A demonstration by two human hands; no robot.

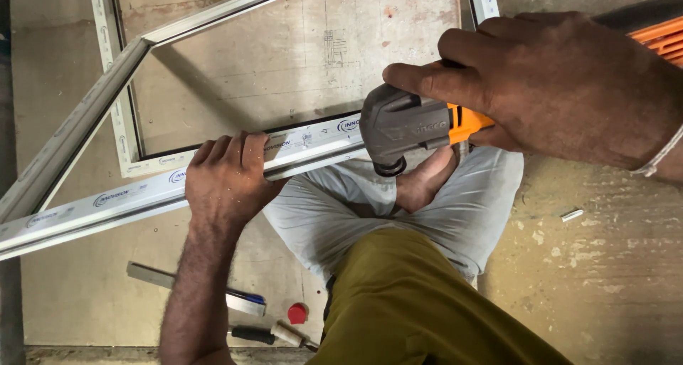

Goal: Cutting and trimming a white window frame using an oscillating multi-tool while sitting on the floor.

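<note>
Where gripped: drill (409, 127) under right hand (562, 87)

white protective film (128, 194) with blue oval logos covers the frame bars.

The left hand (226, 183) curls its fingers in a closed grip, forearm extended forward. The right hand (562, 87) grips from above, index finger stretched leftward.
</note>
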